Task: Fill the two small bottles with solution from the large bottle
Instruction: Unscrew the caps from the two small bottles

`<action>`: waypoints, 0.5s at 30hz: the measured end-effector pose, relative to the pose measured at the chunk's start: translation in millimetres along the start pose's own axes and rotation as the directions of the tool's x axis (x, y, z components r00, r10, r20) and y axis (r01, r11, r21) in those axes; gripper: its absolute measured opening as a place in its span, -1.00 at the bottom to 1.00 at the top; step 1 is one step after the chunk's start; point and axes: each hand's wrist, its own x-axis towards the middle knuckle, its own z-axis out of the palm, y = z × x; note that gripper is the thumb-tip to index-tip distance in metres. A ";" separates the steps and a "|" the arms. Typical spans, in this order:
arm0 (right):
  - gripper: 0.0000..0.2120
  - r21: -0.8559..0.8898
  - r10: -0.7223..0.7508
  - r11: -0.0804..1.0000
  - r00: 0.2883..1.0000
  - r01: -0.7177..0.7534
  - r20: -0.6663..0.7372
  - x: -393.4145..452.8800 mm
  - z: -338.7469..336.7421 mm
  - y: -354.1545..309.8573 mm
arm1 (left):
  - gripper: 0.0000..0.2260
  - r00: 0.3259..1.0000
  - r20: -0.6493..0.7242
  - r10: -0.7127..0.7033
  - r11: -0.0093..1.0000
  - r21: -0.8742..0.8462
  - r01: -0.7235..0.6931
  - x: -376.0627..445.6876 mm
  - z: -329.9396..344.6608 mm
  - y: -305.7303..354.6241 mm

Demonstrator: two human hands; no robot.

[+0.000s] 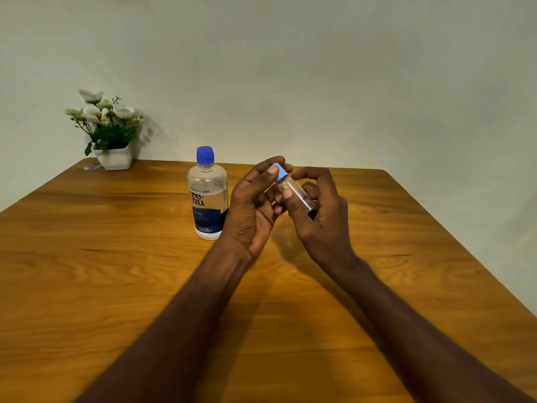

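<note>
A person's right hand (316, 216) is gripping a small bottle (296, 191) while left hand (252, 205) fingers are pinching its light-blue cap (281, 171), likely unscrewing it, the large bottle (207, 196) waiting capped at nine o'clock.

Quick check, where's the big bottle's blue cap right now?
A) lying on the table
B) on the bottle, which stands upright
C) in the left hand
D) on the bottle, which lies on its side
B: the large bottle stands upright on the table with its blue cap on; the hands, left and right, hold a small bottle instead.
</note>
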 end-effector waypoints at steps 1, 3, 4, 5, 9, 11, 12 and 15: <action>-0.78 0.126 0.095 0.987 0.995 -0.096 0.016 0.0 0.2 -3.1 | -0.80 1.000 0.013 -0.004 1.000 -0.005 0.004 0.2 -1.7 0.5; -0.82 0.376 0.329 0.863 0.940 -0.338 0.091 -0.2 3.4 -8.6 | -0.77 0.999 0.033 -0.005 1.000 0.012 0.004 1.1 -5.0 3.1; -0.78 0.477 0.427 0.758 0.892 -0.444 0.150 -1.6 5.4 -10.8 | -0.74 0.999 0.049 -0.016 1.000 0.019 0.015 1.4 -6.1 4.0; -0.71 0.549 0.492 0.653 0.843 -0.522 0.215 -3.1 7.3 -13.0 | -0.70 0.997 0.065 -0.030 0.999 0.023 0.029 1.7 -7.1 4.9; -0.61 0.630 0.565 0.379 0.709 -0.678 0.423 -6.0 16.0 -22.2 | -0.63 0.991 0.077 -0.105 0.994 0.030 0.103 2.4 -14.1 6.8; -0.63 0.650 0.564 0.283 0.671 -0.705 0.482 -5.3 15.6 -23.2 | -0.60 0.989 0.067 -0.131 0.991 -0.004 0.132 3.0 -15.9 6.5; -0.63 0.663 0.564 0.237 0.656 -0.711 0.502 -4.1 15.0 -23.0 | -0.58 0.988 0.067 -0.137 0.989 -0.036 0.140 3.1 -15.9 6.2; -0.65 0.681 0.574 0.107 0.604 -0.724 0.553 -0.3 12.0 -21.0 | -0.59 0.988 0.067 -0.142 0.986 -0.075 0.147 2.9 -14.3 3.4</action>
